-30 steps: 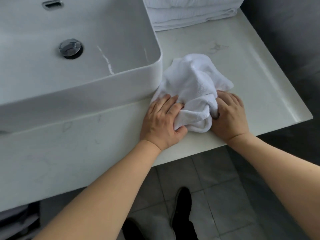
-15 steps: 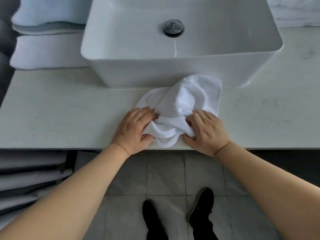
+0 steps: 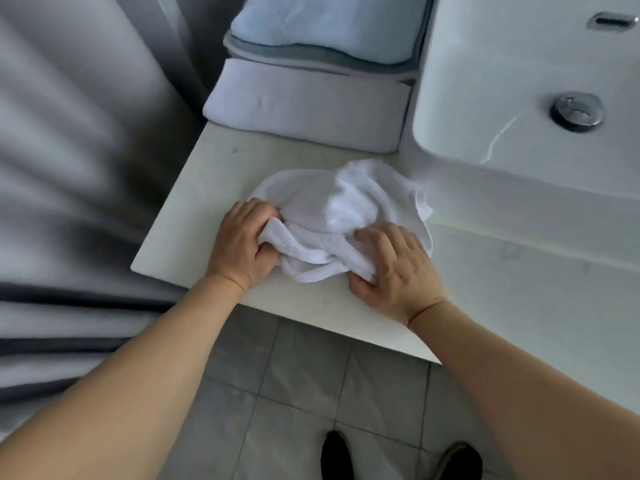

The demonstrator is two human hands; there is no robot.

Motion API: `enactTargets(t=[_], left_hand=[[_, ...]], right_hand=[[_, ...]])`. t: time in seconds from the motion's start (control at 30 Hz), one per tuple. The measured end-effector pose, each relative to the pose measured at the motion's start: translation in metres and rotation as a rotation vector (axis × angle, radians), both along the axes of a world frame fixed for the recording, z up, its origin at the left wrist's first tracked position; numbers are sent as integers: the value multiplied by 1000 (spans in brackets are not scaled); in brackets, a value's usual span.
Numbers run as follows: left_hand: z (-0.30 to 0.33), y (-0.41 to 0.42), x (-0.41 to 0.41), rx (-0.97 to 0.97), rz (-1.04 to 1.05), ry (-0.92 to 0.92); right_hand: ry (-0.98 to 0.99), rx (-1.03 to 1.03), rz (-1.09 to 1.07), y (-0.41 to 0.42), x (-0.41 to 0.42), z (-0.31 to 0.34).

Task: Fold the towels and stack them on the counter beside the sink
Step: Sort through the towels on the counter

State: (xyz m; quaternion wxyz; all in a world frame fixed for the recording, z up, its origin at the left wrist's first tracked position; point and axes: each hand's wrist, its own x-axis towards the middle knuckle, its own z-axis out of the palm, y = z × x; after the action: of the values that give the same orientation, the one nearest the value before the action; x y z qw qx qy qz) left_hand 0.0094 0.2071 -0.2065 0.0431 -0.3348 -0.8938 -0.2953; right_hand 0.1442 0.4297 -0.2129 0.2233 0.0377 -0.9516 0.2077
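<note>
1. We grip the crumpled white terry towel [image 3: 349,216] with our left hand [image 3: 242,245] and right hand [image 3: 393,268], fingers curled into it.
2. It lies on the pale stone counter [image 3: 207,216], left of the white rectangular basin [image 3: 519,81].
3. Folded towels [image 3: 304,112] are stacked behind; grey tiled floor [image 3: 294,393] is below.

grey tiled floor [image 3: 298,403] below; grey curtain [image 3: 76,168] hangs at left.

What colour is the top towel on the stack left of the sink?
Pale blue, on the towel stack seen in the head view.
</note>
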Motion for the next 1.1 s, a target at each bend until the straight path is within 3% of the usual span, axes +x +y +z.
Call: enactTargets(t=[0.17, 0.53, 1.1], left_hand=[[-3, -2, -33, 86, 109, 22], [-2, 12, -52, -149, 298, 114], [3, 24, -71, -271, 242, 95]], right_hand=[[-87, 23, -124, -4, -32, 4], [-213, 7, -74, -2, -76, 4], [-119, 105, -219, -7, -102, 3]])
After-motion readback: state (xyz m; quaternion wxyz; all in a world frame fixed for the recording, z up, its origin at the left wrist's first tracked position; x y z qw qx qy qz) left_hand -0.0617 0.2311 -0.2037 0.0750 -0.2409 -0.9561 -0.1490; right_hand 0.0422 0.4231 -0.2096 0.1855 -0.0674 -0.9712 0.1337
